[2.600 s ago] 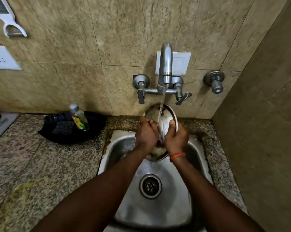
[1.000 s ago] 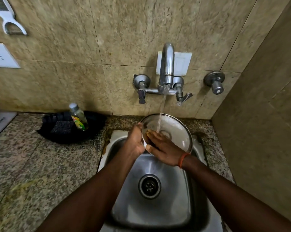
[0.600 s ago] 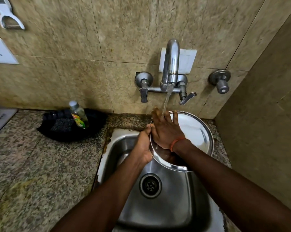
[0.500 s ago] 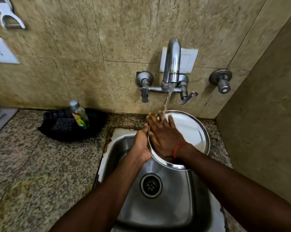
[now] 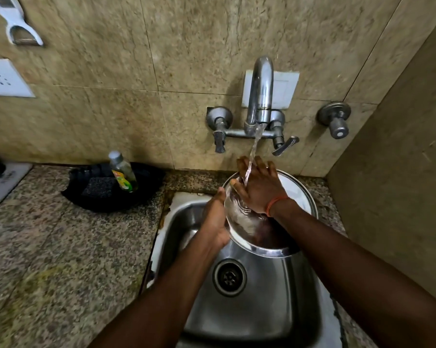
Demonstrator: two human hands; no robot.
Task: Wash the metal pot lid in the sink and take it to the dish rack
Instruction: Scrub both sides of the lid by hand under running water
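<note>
Pinching left rim of lid [image 5: 296, 194] with left hand [image 5: 215, 219] over far right of sink [image 5: 249, 310] and rubbing its inside with flat, spread right hand [image 5: 259, 190] under tap [image 5: 260, 91] water; could slip and clang down, from wet metal gripped at one edge only.

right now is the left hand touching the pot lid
Touching. The head view shows the left hand gripping the pot lid at its left rim, thumb hooked over the edge.
</note>
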